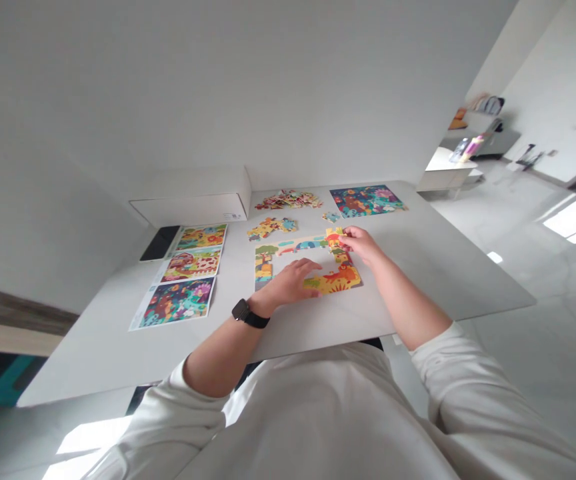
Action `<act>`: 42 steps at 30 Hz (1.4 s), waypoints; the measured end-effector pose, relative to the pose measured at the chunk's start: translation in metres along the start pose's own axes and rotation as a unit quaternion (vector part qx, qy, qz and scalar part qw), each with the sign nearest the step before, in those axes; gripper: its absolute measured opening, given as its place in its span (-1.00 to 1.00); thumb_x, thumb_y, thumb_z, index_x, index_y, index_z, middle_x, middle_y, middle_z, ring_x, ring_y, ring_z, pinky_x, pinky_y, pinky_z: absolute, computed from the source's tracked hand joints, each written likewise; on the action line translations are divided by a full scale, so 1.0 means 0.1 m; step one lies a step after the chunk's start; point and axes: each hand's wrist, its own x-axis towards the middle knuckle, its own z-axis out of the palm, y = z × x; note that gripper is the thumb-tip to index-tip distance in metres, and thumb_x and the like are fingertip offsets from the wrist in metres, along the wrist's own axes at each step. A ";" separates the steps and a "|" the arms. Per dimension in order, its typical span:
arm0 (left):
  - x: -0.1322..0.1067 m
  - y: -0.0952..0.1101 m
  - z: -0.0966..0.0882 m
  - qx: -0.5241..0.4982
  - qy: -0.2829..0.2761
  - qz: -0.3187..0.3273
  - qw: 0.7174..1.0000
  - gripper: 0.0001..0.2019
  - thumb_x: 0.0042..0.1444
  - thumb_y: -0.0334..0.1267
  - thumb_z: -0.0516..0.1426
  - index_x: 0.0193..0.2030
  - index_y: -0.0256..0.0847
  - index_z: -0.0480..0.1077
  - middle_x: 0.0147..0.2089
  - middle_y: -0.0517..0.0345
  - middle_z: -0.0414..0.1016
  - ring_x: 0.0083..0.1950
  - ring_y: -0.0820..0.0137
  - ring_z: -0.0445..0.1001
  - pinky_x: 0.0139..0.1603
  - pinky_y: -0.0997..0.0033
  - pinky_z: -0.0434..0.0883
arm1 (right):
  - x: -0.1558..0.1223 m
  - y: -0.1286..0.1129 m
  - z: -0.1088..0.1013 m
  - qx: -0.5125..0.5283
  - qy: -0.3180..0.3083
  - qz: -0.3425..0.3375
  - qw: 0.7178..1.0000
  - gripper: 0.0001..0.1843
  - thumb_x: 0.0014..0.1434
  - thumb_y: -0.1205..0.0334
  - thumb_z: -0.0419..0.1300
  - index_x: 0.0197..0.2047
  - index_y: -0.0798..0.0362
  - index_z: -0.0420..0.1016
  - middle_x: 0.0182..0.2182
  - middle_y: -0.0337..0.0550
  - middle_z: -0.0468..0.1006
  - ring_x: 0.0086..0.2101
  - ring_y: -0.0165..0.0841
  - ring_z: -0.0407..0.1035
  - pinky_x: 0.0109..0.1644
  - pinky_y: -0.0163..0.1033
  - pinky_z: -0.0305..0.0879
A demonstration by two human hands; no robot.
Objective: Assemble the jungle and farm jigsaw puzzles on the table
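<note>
My right hand (pixel 361 244) pinches a yellow and red jigsaw piece (pixel 335 237) at the upper right corner of a partly joined jigsaw border (pixel 308 265) on the white table (pixel 433 273). My left hand (pixel 291 283), fingers spread, lies palm down inside that border. Its fingertips are next to an orange and yellow section (pixel 333 280) along the lower edge. A black watch (pixel 249 313) circles my left wrist. Loose pieces lie beyond the border in a small group (pixel 271 228) and a larger heap (pixel 288 200).
A finished colourful jigsaw (pixel 365 201) lies at the far right of the table, with a few pieces (pixel 331 217) near it. Three picture sheets (pixel 191 263) line the left side, beside a black phone (pixel 161 243). A white box (pixel 191 197) stands at the far edge.
</note>
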 end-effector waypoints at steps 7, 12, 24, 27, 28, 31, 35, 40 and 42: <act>-0.01 0.06 0.01 0.113 -0.065 0.004 0.992 -0.38 0.19 0.00 0.38 0.36 -0.03 0.44 0.28 -0.08 0.55 0.31 -0.03 0.49 0.38 -0.04 0.40 | 0.03 0.15 -0.03 -0.017 -0.003 0.051 0.999 -0.76 0.02 0.31 0.48 -0.37 0.03 0.47 -0.50 -0.29 0.57 -0.47 -0.43 0.46 -0.36 -0.38 0.39; -0.02 0.01 -0.07 0.100 -0.083 0.008 0.991 -0.42 0.21 -0.04 0.37 0.35 -0.01 0.46 0.27 -0.04 0.57 0.28 0.02 0.52 0.34 0.02 0.42 | 0.02 0.17 -0.02 -0.024 -0.014 0.062 0.998 -0.76 0.04 0.30 0.49 -0.38 0.03 0.48 -0.48 -0.26 0.59 -0.45 -0.41 0.49 -0.37 -0.37 0.39; -0.02 0.08 -0.10 0.086 -0.069 0.016 0.994 -0.52 0.23 -0.07 0.36 0.28 -0.02 0.53 0.24 0.00 0.60 0.26 0.06 0.55 0.35 0.05 0.43 | -0.08 0.09 0.03 -0.005 -0.057 0.022 0.998 -0.69 0.01 0.15 0.54 -0.34 0.03 0.50 -0.45 -0.26 0.58 -0.42 -0.42 0.42 -0.30 -0.35 0.40; -0.02 0.09 -0.09 0.086 -0.069 0.010 0.994 -0.53 0.23 -0.09 0.36 0.27 -0.03 0.53 0.24 0.00 0.60 0.27 0.06 0.55 0.37 0.04 0.42 | -0.09 0.09 0.05 0.006 -0.060 0.015 0.998 -0.63 -0.03 0.08 0.57 -0.32 0.03 0.51 -0.43 -0.25 0.58 -0.39 -0.41 0.44 -0.28 -0.34 0.39; -0.01 0.08 -0.09 0.087 -0.067 0.007 0.994 -0.53 0.23 -0.09 0.36 0.27 -0.03 0.53 0.24 0.00 0.60 0.27 0.06 0.54 0.37 0.04 0.41 | -0.10 0.09 0.06 0.009 -0.063 0.014 0.998 -0.62 -0.05 0.07 0.57 -0.32 0.03 0.51 -0.42 -0.25 0.58 -0.39 -0.41 0.44 -0.28 -0.33 0.39; -0.01 0.07 -0.07 0.089 -0.060 -0.004 0.994 -0.51 0.21 -0.08 0.38 0.26 -0.05 0.53 0.25 -0.02 0.60 0.27 0.04 0.54 0.37 0.00 0.41 | -0.15 0.05 0.10 0.015 -0.079 0.011 0.997 -0.58 -0.07 0.02 0.59 -0.31 0.03 0.51 -0.39 -0.23 0.60 -0.38 -0.41 0.44 -0.28 -0.34 0.39; 0.01 0.06 -0.05 0.060 0.000 -0.037 0.997 -0.52 0.21 -0.01 0.37 0.22 -0.11 0.53 0.18 -0.05 0.63 0.20 0.04 0.57 0.27 -0.01 0.45 | -0.27 -0.05 0.15 0.009 -0.092 -0.006 0.996 -0.57 -0.04 -0.04 0.57 -0.27 0.01 0.52 -0.34 -0.21 0.64 -0.32 -0.38 0.49 -0.25 -0.32 0.41; 0.08 0.04 -0.02 -0.114 0.157 -0.153 0.969 -0.62 0.32 0.09 0.24 0.06 -0.15 0.51 -0.09 0.03 0.67 -0.15 0.30 0.61 -0.06 0.26 0.52 | -0.38 -0.13 0.21 -0.020 -0.120 -0.022 0.992 -0.56 0.03 -0.11 0.52 -0.23 -0.01 0.52 -0.33 -0.19 0.65 -0.32 -0.34 0.50 -0.25 -0.28 0.39; 0.11 0.03 0.00 -0.183 0.189 -0.181 0.948 -0.60 0.31 0.14 0.23 0.00 -0.16 0.49 -0.13 0.05 0.67 -0.22 0.35 0.59 -0.15 0.33 0.51 | -0.41 -0.13 0.25 -0.034 -0.136 -0.026 0.990 -0.56 0.04 -0.12 0.51 -0.22 -0.01 0.51 -0.34 -0.20 0.65 -0.33 -0.33 0.50 -0.26 -0.28 0.37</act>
